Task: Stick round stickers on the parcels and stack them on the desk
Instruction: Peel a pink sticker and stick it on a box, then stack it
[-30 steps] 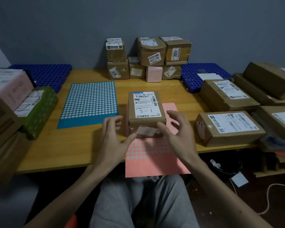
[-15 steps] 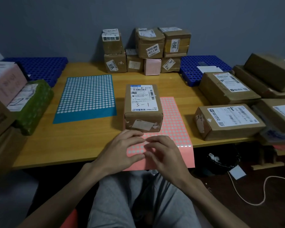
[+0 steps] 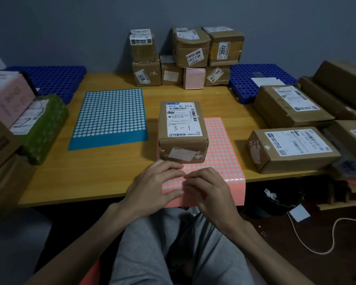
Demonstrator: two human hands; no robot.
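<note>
Left pile: a green-wrapped parcel (image 3: 43, 128) and a pink box (image 3: 8, 99) crowd the left end of the table (image 3: 56, 182), with nobody touching them.

Blue sheet: a blue sticker sheet (image 3: 109, 120) lies flat, well apart from both hands.

Left hand (image 3: 152, 186): its fingers are laid loosely across the near part of the pink sticker sheet (image 3: 220, 157). It presses the sheet down and grips nothing.

Parcel: the parcel marked 3-1 (image 3: 182, 130) stands on the far end of the pink sheet with its label up, just beyond the hands. I see no round sticker on it yet.

Back stack: the stacked parcels (image 3: 185, 58) stand against the wall, and I'd guess this one goes there once it is stickered.

Pink sheet: its near edge hangs over the front of the table, so it needs the left hand's weight.

Right hand (image 3: 210, 190): its fingers are curled with the tips down on the sheet, close against the left fingertips. From where I stand I cannot tell whether a dot is pinched or only being picked at.

Doing it well: keep the left hand flat beside the chosen dot, lift the rim with a nail and peel low and slowly. Then set the dot on bare cardboard, clear of the barcode.

Right pile: the waiting parcels (image 3: 292, 149) lie within easy reach.
</note>
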